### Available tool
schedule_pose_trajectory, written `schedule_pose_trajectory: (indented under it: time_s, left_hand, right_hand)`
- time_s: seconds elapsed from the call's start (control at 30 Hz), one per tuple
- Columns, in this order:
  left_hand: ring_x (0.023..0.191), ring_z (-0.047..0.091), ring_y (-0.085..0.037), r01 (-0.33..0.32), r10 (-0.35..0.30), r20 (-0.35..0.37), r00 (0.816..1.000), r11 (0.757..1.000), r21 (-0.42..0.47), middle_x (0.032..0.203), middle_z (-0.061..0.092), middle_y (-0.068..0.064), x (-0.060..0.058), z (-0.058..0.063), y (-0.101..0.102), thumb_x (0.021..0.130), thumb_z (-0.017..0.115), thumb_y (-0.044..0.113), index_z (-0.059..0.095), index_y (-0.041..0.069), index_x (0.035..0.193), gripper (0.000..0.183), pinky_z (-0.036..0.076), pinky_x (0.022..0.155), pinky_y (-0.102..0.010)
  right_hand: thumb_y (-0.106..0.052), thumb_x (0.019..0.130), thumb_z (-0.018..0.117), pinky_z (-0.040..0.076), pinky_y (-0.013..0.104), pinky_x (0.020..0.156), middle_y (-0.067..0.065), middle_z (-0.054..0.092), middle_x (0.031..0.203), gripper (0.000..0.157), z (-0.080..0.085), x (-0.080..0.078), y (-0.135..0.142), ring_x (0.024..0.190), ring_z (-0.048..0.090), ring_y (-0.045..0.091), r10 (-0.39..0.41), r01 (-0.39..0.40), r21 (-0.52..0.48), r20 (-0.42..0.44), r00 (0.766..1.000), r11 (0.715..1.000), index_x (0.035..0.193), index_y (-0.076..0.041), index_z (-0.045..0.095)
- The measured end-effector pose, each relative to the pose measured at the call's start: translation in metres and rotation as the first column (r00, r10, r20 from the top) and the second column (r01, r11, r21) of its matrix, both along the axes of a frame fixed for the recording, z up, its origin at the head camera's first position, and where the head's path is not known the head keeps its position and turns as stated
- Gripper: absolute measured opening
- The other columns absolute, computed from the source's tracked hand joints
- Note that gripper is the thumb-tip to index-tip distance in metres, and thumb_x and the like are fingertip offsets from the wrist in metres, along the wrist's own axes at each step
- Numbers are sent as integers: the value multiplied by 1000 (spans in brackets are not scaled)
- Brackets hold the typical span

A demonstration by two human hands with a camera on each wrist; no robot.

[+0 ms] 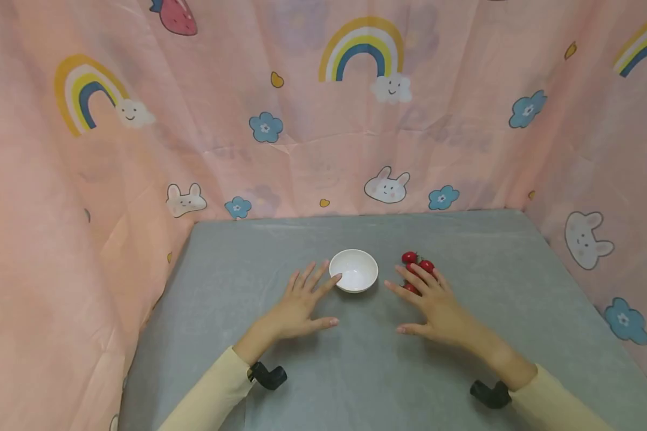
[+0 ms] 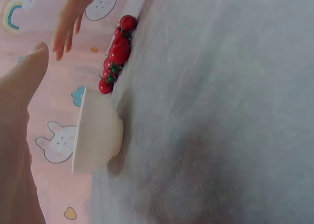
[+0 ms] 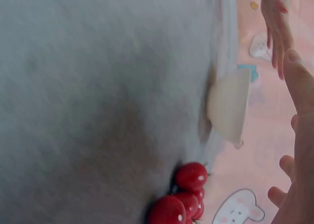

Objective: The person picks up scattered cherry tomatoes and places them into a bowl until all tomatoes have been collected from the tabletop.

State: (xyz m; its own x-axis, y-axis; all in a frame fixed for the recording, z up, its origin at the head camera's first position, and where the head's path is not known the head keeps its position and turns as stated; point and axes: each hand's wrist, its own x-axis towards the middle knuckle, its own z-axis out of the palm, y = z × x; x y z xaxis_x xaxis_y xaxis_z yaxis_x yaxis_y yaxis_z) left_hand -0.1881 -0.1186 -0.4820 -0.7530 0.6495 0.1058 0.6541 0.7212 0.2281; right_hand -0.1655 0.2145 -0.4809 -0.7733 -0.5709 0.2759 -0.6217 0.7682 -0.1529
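A white bowl stands upright in the middle of the grey table, and nothing shows inside it. To its right lies a cluster of small red cherry tomatoes, some with green stems, partly hidden by a hand. My left hand hovers palm down at the bowl's left front with fingers spread, its index fingertip overlapping the rim in the head view. My right hand hangs spread over the near side of the tomatoes. Both hands hold nothing. From the left wrist, the bowl and the tomatoes appear sideways.
The grey cloth-covered table runs back to a pink printed curtain, which also hangs along the left and right sides. A black wrist-worn device sits at the left cuff and another black device at the right cuff.
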Motion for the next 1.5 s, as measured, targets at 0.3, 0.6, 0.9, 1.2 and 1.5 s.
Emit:
schedule_pose_trajectory:
  time_s: [0.3, 0.6, 0.9, 1.2, 1.5]
  left_hand:
    - [150, -3, -32, -64, 63, 55, 996, 998, 17, 162, -6, -4, -22, -2, 3, 86, 49, 66, 1, 35, 152, 87, 11, 114, -64]
    - [150, -4, -30, -107, 102, 85, 991, 993, 49, 161, -10, -2, -39, -2, 5, 87, 47, 65, -3, 34, 152, 87, 9, 115, -62]
    - [150, -3, -32, -145, 135, 110, 985, 986, 87, 162, -4, -8, -55, -12, 14, 85, 39, 73, 0, 31, 153, 89, 10, 115, -63]
    - [149, 1, -38, -180, 172, 116, 978, 982, 61, 162, -5, -7, -65, -27, 17, 83, 44, 73, -2, 31, 152, 93, 11, 114, -63]
    - [149, 0, -38, -197, 181, 152, 972, 976, 91, 162, -6, -5, -68, -30, 21, 84, 46, 70, 0, 29, 153, 92, 8, 115, -63]
  right_hand:
    - [-61, 70, 72, 21, 69, 103, 7, 26, 156, 90, 12, -28, 12, 139, 24, 39, -21, 21, -28, 6, 1000, 999, 146, -34, 33]
    - [-54, 74, 72, 21, 65, 106, 11, 31, 154, 85, 23, -61, 19, 137, 30, 39, -38, 39, -59, 16, 999, 997, 147, -32, 32]
    - [-47, 79, 70, 23, 68, 104, 14, 34, 151, 78, 26, -94, 31, 134, 33, 42, -68, 70, -49, 45, 997, 996, 146, -29, 35]
    - [-44, 86, 65, 20, 70, 105, 17, 38, 149, 63, 11, -120, 45, 135, 32, 44, -128, 137, -56, 144, 981, 989, 142, -26, 43]
    - [-39, 87, 65, 17, 65, 110, 17, 43, 145, 53, 1, -132, 47, 135, 34, 41, -169, 189, -73, 217, 961, 979, 136, -22, 52]
